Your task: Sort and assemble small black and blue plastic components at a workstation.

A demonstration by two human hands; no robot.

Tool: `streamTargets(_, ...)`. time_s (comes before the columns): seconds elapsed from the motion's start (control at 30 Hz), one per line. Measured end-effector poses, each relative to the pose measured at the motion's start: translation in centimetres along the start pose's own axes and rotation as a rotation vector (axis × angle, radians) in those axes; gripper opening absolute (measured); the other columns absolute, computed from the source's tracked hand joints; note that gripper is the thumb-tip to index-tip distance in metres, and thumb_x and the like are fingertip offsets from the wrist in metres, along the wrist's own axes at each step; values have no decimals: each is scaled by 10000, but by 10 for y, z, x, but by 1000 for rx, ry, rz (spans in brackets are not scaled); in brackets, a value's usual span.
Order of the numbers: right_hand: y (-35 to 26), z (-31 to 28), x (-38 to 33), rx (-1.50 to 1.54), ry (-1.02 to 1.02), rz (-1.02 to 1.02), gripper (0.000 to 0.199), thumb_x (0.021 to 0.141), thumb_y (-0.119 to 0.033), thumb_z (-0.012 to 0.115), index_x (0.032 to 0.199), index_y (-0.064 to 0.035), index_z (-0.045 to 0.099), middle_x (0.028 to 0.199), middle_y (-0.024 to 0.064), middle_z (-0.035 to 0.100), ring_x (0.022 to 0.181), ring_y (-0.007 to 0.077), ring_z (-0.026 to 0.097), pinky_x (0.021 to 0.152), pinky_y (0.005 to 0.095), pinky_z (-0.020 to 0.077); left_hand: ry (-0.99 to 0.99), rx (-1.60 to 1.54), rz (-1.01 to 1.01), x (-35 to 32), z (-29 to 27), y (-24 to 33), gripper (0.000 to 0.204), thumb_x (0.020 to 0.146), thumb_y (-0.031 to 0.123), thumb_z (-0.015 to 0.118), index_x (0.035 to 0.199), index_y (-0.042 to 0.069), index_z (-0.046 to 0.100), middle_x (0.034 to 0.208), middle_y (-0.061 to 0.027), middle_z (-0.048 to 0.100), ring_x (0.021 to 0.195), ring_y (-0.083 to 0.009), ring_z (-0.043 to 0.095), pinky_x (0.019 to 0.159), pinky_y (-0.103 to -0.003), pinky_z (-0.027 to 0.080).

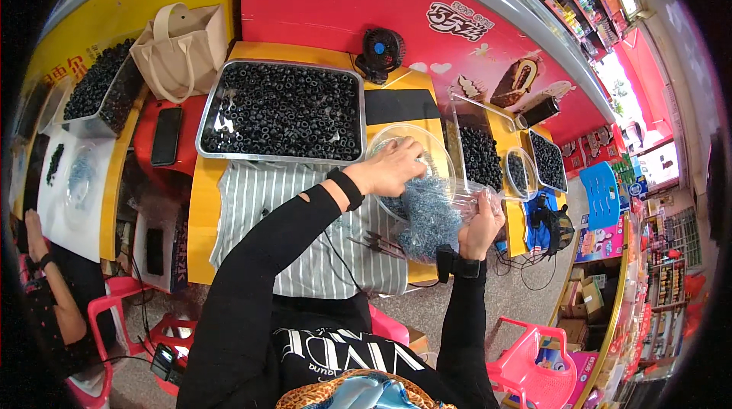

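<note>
My right hand (482, 227) grips the gathered end of a clear plastic bag, its fingers closed on the film. The bag bulges with small, thin blue-grey pieces (428, 214) and rests against the near rim of a round clear tub (396, 128). Over that tub is my left hand (390, 168), fingers curled down at the bag's upper side; what its fingertips hold is hidden. More blue-grey pieces show inside the tub. Just left of the bag, a pair of pliers (377, 244) lies on a striped grey cloth (305, 256).
A big clear tray (280, 156) of black rings stands behind the cloth. Beside it are a small black fan (380, 54) and a phone (166, 136). More black rings fill bins on the right. At far left, another person's hand (36, 237) is by a white tabletop.
</note>
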State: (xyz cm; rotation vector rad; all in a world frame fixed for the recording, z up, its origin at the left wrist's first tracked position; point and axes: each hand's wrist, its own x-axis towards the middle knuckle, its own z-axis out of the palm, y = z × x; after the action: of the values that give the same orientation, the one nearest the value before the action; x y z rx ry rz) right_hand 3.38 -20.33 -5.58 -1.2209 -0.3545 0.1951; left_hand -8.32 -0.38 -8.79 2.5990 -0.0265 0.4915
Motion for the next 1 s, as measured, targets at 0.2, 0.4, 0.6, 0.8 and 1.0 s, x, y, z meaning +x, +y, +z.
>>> streamTargets(0.2,4,-3,-2,-10,-31,26,101,922,-5,565,848,14,631,785,40,633,675,100,580,611,227,462,-266,-6,41,5,-4,12,653,620,25,654,1236,244,635,1448,-179,338,1356,-382,289,1075,-577,287)
streamTargets(0.4,8,-8,-2,20,-127,-3,93,921,-4,567,865,17,638,815,41,642,702,103,586,634,235,471,-249,-57,29,12,11,22,756,646,37,662,1352,273,533,1445,-174,349,1355,-379,296,1082,-596,267)
streamTargets(0.6,9,-8,-2,43,-40,19,93,923,-4,562,872,19,637,833,41,640,706,108,591,628,227,470,-186,96,134,16,16,11,563,673,92,688,1210,242,607,1187,-133,498,1266,-342,390,1033,-547,330)
streamTargets(0.8,2,-3,-4,42,53,36,103,928,-39,575,848,-4,629,766,34,635,611,90,563,515,216,432,-229,-26,113,13,11,5,505,667,88,707,1156,180,621,1148,-108,508,1238,-302,424,977,-507,378)
streamTargets(1.0,-1,-4,-5,28,75,49,138,936,-65,574,807,-39,614,702,24,623,510,49,488,419,194,315,-76,-200,153,9,5,-9,394,634,132,748,1006,103,621,998,-102,566,1052,-313,537,884,-433,435)
